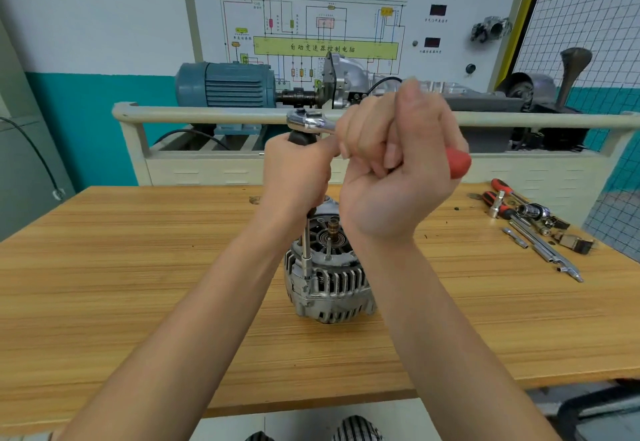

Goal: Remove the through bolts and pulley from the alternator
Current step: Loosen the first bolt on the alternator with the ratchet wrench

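Note:
A silver alternator (pixel 329 281) stands on the wooden table (pixel 138 284), its open end with shaft and studs facing up. A long extension bar with a socket (pixel 306 253) runs down onto a bolt at the alternator's left rim. My left hand (pixel 298 170) grips the black upper part of that bar. A chrome ratchet head (pixel 306 121) sits on top of it. My right hand (pixel 398 163) grips the ratchet's red handle (pixel 459 162), which points right. The pulley is hidden underneath or not in view.
Loose tools (pixel 533 222) lie at the table's right: red-handled screwdrivers, sockets, extension bars, a small brush holder. Behind the table stands a trainer bench with a blue motor (pixel 225 85), a gearbox and a wiring panel. A wire mesh (pixel 588 32) is at the right.

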Tool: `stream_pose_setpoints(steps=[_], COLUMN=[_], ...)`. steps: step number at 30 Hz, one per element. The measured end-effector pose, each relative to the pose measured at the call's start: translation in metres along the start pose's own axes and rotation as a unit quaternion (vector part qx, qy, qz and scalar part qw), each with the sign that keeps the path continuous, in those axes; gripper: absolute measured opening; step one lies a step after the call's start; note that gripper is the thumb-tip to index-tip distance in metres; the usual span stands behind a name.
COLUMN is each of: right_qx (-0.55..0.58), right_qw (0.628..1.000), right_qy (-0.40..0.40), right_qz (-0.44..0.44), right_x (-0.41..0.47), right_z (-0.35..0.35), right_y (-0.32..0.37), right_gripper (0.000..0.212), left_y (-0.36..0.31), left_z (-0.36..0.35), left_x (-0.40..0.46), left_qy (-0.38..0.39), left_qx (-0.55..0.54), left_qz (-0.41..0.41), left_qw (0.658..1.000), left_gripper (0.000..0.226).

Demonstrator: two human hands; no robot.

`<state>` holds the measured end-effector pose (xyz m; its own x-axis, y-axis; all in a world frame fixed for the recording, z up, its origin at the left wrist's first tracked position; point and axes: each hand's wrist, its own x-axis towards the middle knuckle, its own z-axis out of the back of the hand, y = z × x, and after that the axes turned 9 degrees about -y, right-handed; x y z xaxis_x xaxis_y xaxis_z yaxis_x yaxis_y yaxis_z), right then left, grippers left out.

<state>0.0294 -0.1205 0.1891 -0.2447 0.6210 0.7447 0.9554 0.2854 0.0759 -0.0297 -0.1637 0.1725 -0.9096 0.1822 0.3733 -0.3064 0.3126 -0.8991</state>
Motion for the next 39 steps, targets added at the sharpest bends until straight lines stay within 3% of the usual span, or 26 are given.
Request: stream_pose_setpoints(steps=[2, 5, 9, 12, 16, 21, 24, 26, 28, 31, 35, 37, 39], right_qx=[0.025, 0.089, 0.219, 0.253, 0.194, 0.053, -0.039, -0.058, -0.018, 0.075, 0.237, 0.286, 0.286], right_qw=[0.999, 0.982, 0.914, 0.890, 0.927, 0.992, 0.999, 0.996, 0.999, 0.986, 0.901, 0.874, 0.878], right_qy=[0.009, -0.025, -0.119, -0.148, -0.143, -0.031, 0.022, 0.041, 0.038, 0.005, -0.128, -0.165, -0.172], right_qz=[-0.036, -0.167, -0.319, -0.348, -0.288, -0.109, 0.026, 0.045, -0.001, -0.149, -0.340, -0.358, -0.343], right_x=[0.007, 0.026, 0.046, 0.052, 0.043, 0.017, -0.002, -0.005, 0.004, 0.028, 0.049, 0.053, 0.051], right_z=[0.004, 0.017, 0.032, 0.036, 0.029, 0.012, 0.005, 0.003, 0.007, 0.018, 0.036, 0.042, 0.043], right_y=[0.002, 0.008, 0.001, -0.005, -0.001, 0.002, 0.000, -0.001, 0.000, 0.004, -0.005, -0.009, -0.008], right_gripper=[0.046, 0.051, 0.048, 0.049, 0.048, 0.051, 0.044, 0.042, 0.046, 0.052, 0.049, 0.048, 0.048], left_y=[0.001, 0.001, -0.002, -0.002, -0.002, 0.000, 0.003, 0.006, 0.005, 0.001, -0.002, -0.001, 0.001], left_z=[0.004, 0.015, 0.021, 0.019, 0.018, 0.004, -0.005, -0.004, 0.001, 0.015, 0.020, 0.015, 0.013], left_x=[0.001, 0.005, 0.010, 0.012, 0.013, 0.006, 0.003, 0.002, 0.002, 0.009, 0.012, 0.009, 0.008], left_qy=[0.030, 0.129, 0.264, 0.309, 0.245, 0.055, -0.025, -0.035, 0.002, 0.119, 0.258, 0.270, 0.260], left_qx=[-0.009, -0.024, -0.071, -0.091, -0.071, -0.017, 0.015, 0.016, 0.003, -0.016, -0.054, -0.063, -0.057], left_qz=[-0.003, -0.002, 0.031, 0.066, 0.070, 0.028, -0.014, -0.038, -0.034, -0.009, 0.030, 0.037, 0.039], left_qw=[1.000, 0.991, 0.961, 0.944, 0.964, 0.998, 0.999, 0.999, 0.999, 0.993, 0.964, 0.960, 0.963], left_gripper=[0.041, 0.048, 0.036, 0.041, 0.050, 0.048, 0.043, 0.043, 0.040, 0.043, 0.036, 0.041, 0.046])
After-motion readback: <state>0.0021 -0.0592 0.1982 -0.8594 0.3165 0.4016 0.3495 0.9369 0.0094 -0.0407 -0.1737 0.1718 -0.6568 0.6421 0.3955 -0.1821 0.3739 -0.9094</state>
